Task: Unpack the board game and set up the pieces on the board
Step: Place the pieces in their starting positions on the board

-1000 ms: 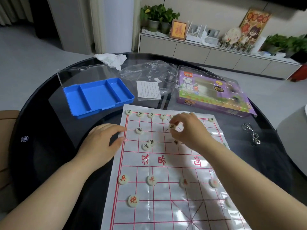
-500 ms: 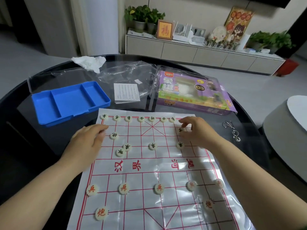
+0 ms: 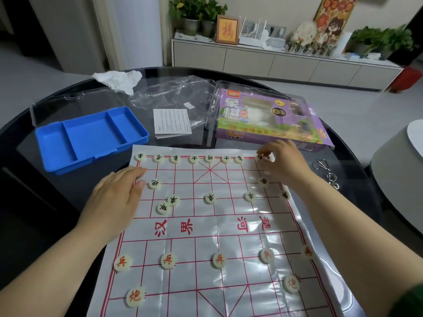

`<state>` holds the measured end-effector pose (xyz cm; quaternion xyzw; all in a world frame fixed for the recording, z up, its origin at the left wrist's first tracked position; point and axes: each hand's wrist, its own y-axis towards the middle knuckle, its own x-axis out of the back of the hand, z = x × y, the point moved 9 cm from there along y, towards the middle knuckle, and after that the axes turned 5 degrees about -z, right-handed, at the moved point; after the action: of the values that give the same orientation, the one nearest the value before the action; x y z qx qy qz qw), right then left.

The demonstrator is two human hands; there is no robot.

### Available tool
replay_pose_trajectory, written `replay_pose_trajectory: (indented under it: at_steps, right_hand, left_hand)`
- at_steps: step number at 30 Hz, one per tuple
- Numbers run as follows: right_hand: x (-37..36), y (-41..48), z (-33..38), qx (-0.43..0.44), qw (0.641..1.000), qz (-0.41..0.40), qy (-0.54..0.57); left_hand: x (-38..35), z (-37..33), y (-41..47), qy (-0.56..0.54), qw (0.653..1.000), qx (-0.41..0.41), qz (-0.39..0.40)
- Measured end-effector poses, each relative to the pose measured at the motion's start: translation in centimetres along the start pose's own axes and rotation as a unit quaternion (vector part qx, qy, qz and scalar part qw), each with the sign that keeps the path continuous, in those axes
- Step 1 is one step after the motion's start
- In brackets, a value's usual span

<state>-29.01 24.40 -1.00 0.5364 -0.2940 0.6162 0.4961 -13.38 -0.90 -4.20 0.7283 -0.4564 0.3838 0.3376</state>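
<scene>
A white plastic chess board sheet (image 3: 229, 225) with red grid lines lies on the black round table (image 3: 45, 225). Several white round pieces with black characters stand along its far row and just behind it, such as one (image 3: 140, 156) at the far left corner. Red-lettered pieces sit in the near half, such as one (image 3: 122, 262). My left hand (image 3: 116, 197) rests flat on the board's left edge. My right hand (image 3: 283, 163) pinches a white piece (image 3: 261, 157) at the far right of the back row.
A blue three-compartment tray (image 3: 52, 154) with a clear lid behind it lies at the far left. A leaflet (image 3: 172, 123), a clear bag (image 3: 174, 94), the purple game packaging (image 3: 304, 136) and a crumpled tissue (image 3: 119, 80) sit beyond the board. A metal wire puzzle (image 3: 326, 172) lies at the right.
My right hand has carried a white piece from the middle of the far half out to the far right of the back row. The camera has swung right. My left hand stays on the board's edge.
</scene>
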Motion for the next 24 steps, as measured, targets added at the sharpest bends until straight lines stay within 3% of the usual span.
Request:
replay_pose_trajectory:
  at_steps: [10, 18, 24]
  right_hand:
    - [-1.3, 0.6, 0.7, 0.024, 0.997, 0.045, -0.06]
    - [-0.6, 0.3, 0.6, 0.016, 0.999, 0.028, -0.026]
    - [1.5, -1.4, 2.8, 0.061, 0.998, -0.005, -0.003]
  left_hand:
    - [0.2, 0.1, 0.0, -0.001, 1.0, 0.015, -0.002]
    - [0.0, 0.5, 0.0, -0.013, 0.999, 0.03, 0.003]
    - [0.5, 0.5, -0.4, -0.07, 0.997, 0.035, -0.002]
